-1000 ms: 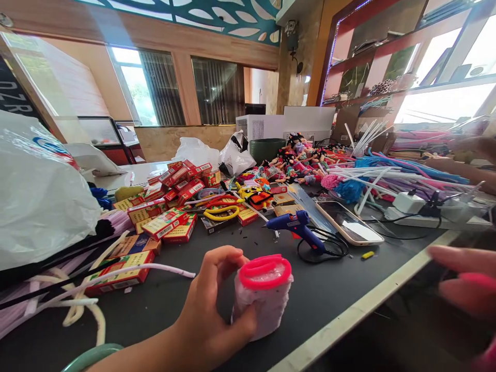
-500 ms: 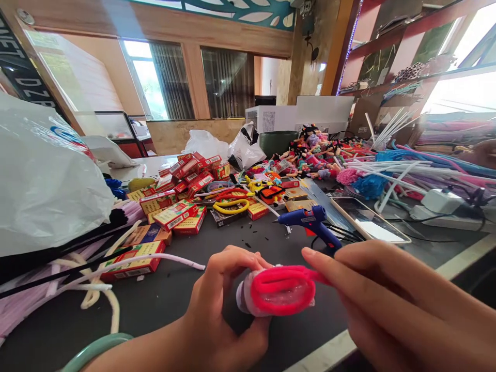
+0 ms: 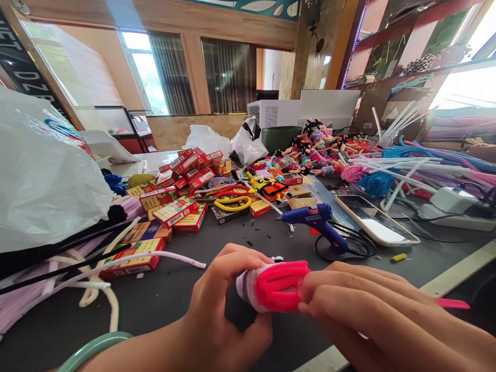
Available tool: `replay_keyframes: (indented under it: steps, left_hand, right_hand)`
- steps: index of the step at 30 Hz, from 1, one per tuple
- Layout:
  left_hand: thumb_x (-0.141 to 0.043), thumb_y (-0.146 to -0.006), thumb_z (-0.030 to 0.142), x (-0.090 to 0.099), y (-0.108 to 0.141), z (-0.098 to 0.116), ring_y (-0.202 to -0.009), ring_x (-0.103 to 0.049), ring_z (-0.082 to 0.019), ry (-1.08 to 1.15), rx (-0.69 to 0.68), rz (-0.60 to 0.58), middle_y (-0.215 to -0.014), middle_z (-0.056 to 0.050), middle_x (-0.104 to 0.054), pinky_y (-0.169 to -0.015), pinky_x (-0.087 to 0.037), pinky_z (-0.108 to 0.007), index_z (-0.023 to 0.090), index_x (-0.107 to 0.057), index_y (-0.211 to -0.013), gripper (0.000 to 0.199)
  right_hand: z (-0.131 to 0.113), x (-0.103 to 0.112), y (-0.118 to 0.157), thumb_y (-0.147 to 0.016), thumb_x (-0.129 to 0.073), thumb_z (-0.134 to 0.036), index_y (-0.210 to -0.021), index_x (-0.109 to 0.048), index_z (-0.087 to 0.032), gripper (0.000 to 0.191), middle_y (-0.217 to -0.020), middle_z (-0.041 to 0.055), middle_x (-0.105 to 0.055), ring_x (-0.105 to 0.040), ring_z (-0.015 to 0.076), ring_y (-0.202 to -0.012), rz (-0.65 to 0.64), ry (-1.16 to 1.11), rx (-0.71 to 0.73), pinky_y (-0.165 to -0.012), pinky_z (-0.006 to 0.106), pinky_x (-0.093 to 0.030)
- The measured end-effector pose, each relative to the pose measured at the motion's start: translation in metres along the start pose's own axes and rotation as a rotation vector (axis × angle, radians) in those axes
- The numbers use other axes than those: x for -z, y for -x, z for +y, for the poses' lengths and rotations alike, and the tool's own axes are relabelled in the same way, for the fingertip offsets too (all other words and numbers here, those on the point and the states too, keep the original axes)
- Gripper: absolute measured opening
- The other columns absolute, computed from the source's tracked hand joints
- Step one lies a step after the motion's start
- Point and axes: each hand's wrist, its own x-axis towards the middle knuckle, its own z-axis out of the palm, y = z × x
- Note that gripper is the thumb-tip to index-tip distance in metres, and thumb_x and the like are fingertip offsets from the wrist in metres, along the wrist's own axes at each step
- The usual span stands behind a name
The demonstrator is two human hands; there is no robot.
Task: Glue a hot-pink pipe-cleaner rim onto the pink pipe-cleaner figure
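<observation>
Pale lilac chenille roll [image 3: 248, 289] w/ hot-pink pipe-cleaner loops [image 3: 281, 287] at its end, lying sideways btwn both hands, just above dark worktop [image 3: 186, 305]; can't tell if it touches. L hand [image 3: 220, 305] grasps roll from the left, fingers curled over top, thumb side underneath, jade bangle [image 3: 93, 349] on wrist. R hand [image 3: 368, 315] clenched over pink end from the right, fingers pressed on loops, pink strip [image 3: 451, 304] sticking out past it

Near hands: white pipe cleaner [image 3: 155, 258] on worktop left of L hand, blue glue gun [image 3: 315, 219] w/ black cord ahead of R hand, phone [image 3: 372, 222] just beside it. Further on: yellow-handled scissors [image 3: 232, 202], heap of small dolls [image 3: 321, 147]

Labels: red-and-yellow cartons [image 3: 174, 212] show barcodes, brand text too small to read. Black sign [image 3: 27, 62] upper left has white letters, partly cut off, can't read whole. White plastic bag [image 3: 46, 170] has blue-and-red logo, no legible words
</observation>
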Motion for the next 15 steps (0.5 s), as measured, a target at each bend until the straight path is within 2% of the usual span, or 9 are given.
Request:
replay_keyframes:
  steps: [4, 8, 11, 15]
  left_hand:
    - [-0.052, -0.073, -0.001, 0.0, -0.0008, 0.0017, -0.094, -0.061, -0.021, 0.003, -0.034, -0.016, -0.102, -0.003, -0.056, -0.081, -0.058, -0.037, 0.03, -0.043, -0.119, 0.056]
    - [-0.053, -0.073, -0.004, 0.0006, -0.0033, 0.0016, -0.097, -0.061, -0.02, -0.036, -0.085, -0.057, -0.105, -0.003, -0.055, -0.084, -0.058, -0.035, 0.029, -0.045, -0.118, 0.057]
    - [-0.054, -0.072, -0.005, 0.0017, -0.004, -0.0006, -0.097, -0.063, -0.02, -0.067, -0.155, -0.072, -0.107, -0.006, -0.056, -0.083, -0.059, -0.034, 0.024, -0.047, -0.12, 0.057]
    - [-0.055, -0.074, -0.006, 0.0039, -0.0031, -0.0024, -0.1, -0.064, -0.019, -0.098, -0.201, -0.089, -0.109, -0.008, -0.057, -0.086, -0.059, -0.032, 0.019, -0.05, -0.12, 0.053]
  right_hand:
    - [-0.0012, -0.0012, 0.0013, -0.098, -0.044, -0.016, -0.099, -0.055, -0.026, 0.015, -0.09, -0.0036, -0.076, -0.072, 0.0125, -0.071, 0.006, 0.03, -0.019, -0.067, 0.02, -0.058]
    - [-0.003, -0.0029, 0.0025, -0.095, -0.045, -0.012, -0.088, -0.056, -0.025, 0.019, -0.082, -0.0055, -0.074, -0.07, 0.0103, -0.064, 0.017, 0.027, -0.053, -0.063, 0.017, -0.057]
    - [-0.0035, -0.0044, 0.0024, -0.093, -0.045, -0.011, -0.085, -0.057, -0.026, 0.021, -0.075, -0.0067, -0.073, -0.068, 0.0105, -0.059, 0.043, 0.017, -0.083, -0.058, 0.018, -0.056]
    - [-0.0049, -0.0052, 0.0029, -0.094, -0.044, -0.011, -0.084, -0.056, -0.025, 0.021, -0.077, -0.0072, -0.073, -0.068, 0.0092, -0.06, 0.064, -0.001, -0.075, -0.059, 0.017, -0.055]
